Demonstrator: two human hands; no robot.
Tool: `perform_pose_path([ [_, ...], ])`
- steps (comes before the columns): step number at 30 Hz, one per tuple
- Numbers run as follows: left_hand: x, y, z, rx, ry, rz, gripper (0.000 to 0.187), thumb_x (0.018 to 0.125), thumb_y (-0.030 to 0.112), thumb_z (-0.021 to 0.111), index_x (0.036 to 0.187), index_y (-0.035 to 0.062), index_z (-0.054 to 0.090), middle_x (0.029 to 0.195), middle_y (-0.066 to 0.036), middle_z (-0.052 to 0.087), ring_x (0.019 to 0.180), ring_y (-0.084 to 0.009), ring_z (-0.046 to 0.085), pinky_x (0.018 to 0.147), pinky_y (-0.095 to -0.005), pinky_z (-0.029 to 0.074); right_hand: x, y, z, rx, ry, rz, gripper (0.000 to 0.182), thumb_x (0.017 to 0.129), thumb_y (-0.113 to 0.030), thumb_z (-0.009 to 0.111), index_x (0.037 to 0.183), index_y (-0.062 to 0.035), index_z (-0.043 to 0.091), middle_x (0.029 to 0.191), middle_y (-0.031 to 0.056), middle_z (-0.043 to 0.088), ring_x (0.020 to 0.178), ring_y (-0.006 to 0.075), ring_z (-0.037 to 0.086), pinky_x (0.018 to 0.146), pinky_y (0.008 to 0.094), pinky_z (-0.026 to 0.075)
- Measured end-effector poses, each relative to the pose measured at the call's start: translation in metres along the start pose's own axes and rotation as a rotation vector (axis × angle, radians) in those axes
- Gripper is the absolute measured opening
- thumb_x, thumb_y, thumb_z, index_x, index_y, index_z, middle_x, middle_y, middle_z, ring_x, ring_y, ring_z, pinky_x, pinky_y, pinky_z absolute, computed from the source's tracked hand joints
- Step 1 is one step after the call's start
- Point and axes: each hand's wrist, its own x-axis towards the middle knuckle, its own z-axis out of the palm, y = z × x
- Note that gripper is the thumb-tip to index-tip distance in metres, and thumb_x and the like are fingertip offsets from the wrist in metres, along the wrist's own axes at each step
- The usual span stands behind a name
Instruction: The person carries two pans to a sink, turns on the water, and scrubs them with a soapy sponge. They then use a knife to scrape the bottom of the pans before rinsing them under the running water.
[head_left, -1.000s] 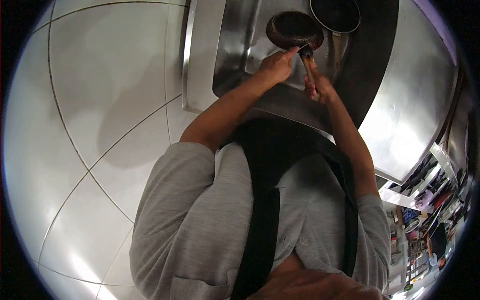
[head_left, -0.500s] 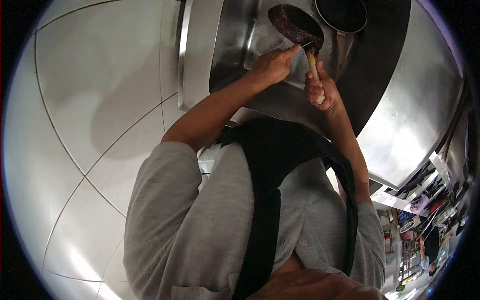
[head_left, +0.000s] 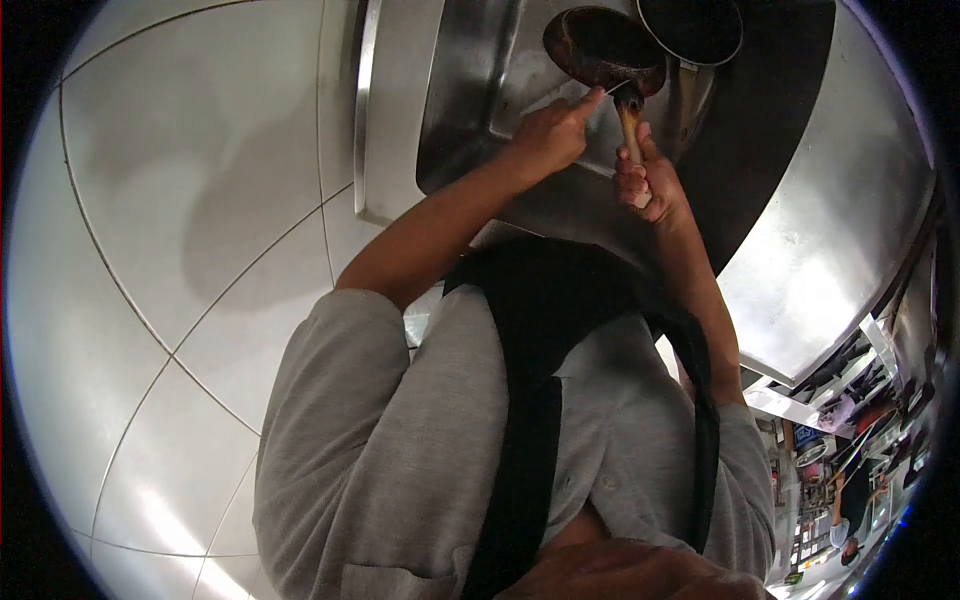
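My right hand (head_left: 648, 185) is closed around the pale wooden handle (head_left: 632, 130) of a dark, scorched pan (head_left: 606, 48), tilted over the metal sink basin (head_left: 520, 90). Close by on its left, my left hand (head_left: 552, 132) is curled, its index finger stretched toward the joint of pan and handle. From that fingertip a thin, light metal tool (head_left: 618, 87), like a narrow blade, reaches the pan's rim; the rest of it is hidden in the hand.
A second dark pan (head_left: 692, 28) with a metal handle lies at the top right in the basin. White tiled wall (head_left: 200, 200) stands at the left. A steel counter (head_left: 810, 250) is at the right. Beyond it are kitchen shelves and another person (head_left: 852, 505), far off.
The held pan has turned slightly, with its rim and handle shifted a little right in view. The camera view has also shifted slightly. Both hands keep their grips.
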Motion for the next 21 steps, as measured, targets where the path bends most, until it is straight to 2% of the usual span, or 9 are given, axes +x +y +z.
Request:
perform_pose_path([
  [4, 0.009, 0.003, 0.002, -0.002, 0.055, 0.058, 0.056, 0.085, 0.009, 0.053, 0.139, 0.0107, 0.039, 0.078, -0.021, 0.061, 0.072, -0.0322, 0.063, 0.063, -0.0430, 0.050, 0.008, 0.000, -0.012, -0.071, -0.010, -0.039, 0.054, 0.090, -0.060, 0.045, 0.084, -0.0062, 0.048, 0.047, -0.0049, 0.035, 0.032, 0.0078, 0.032, 0.031, 0.0267, 0.030],
  [7, -0.001, 0.003, -0.018, 0.001, -0.175, -0.078, 0.051, 0.083, 0.009, 0.050, 0.134, 0.0097, 0.046, 0.090, -0.021, 0.062, 0.084, -0.0362, 0.062, 0.074, -0.0463, 0.050, 0.003, -0.004, -0.002, -0.081, 0.097, 0.044, 0.054, 0.092, -0.060, 0.038, 0.079, -0.0099, 0.050, 0.047, -0.0057, 0.034, 0.031, 0.0059, 0.029, 0.031, 0.0234, 0.028],
  [10, 0.013, -0.004, -0.019, 0.107, -0.086, -0.040, 0.051, 0.083, 0.009, 0.050, 0.133, 0.0094, 0.047, 0.093, -0.022, 0.063, 0.086, -0.0353, 0.063, 0.076, -0.0451, 0.051, 0.006, -0.003, -0.002, -0.133, 0.103, 0.012, 0.053, 0.092, -0.061, 0.038, 0.081, -0.0100, 0.049, 0.047, -0.0058, 0.035, 0.031, 0.0063, 0.029, 0.031, 0.0236, 0.027],
  [13, 0.020, -0.005, 0.001, 0.104, 0.118, 0.154, 0.053, 0.084, 0.004, 0.053, 0.136, 0.0103, 0.044, 0.080, -0.022, 0.061, 0.073, -0.0321, 0.064, 0.064, -0.0419, 0.052, 0.009, 0.000, -0.009, -0.261, 0.088, -0.045, 0.054, 0.091, -0.063, 0.039, 0.082, -0.0101, 0.048, 0.048, -0.0063, 0.035, 0.032, 0.0065, 0.029, 0.032, 0.0243, 0.026],
  [16, 0.007, 0.007, -0.019, 0.073, -0.068, 0.074, 0.052, 0.085, 0.004, 0.051, 0.136, 0.0105, 0.045, 0.083, -0.024, 0.062, 0.074, -0.0337, 0.065, 0.065, -0.0426, 0.052, 0.004, -0.003, -0.008, -0.302, 0.180, 0.013, 0.055, 0.088, -0.065, 0.042, 0.082, -0.0102, 0.048, 0.048, -0.0061, 0.034, 0.033, 0.0067, 0.030, 0.033, 0.0248, 0.026],
  [19, 0.014, -0.013, -0.019, 0.094, -0.130, 0.019, 0.051, 0.085, 0.005, 0.051, 0.135, 0.0108, 0.045, 0.084, -0.025, 0.063, 0.075, -0.0332, 0.065, 0.064, -0.0432, 0.052, 0.009, -0.003, -0.009, -0.333, 0.194, 0.022, 0.059, 0.088, -0.066, 0.044, 0.085, -0.0065, 0.048, 0.048, -0.0050, 0.035, 0.034, 0.0082, 0.033, 0.034, 0.0261, 0.030],
  [21, 0.022, -0.010, -0.018, 0.110, -0.098, 0.054, 0.050, 0.086, 0.006, 0.051, 0.136, 0.0111, 0.045, 0.083, -0.025, 0.063, 0.075, -0.0331, 0.065, 0.063, -0.0431, 0.052, 0.009, -0.002, -0.007, -0.343, 0.223, 0.008, 0.058, 0.086, -0.067, 0.045, 0.083, -0.0089, 0.048, 0.049, -0.0053, 0.034, 0.033, 0.0072, 0.031, 0.033, 0.0256, 0.028],
])
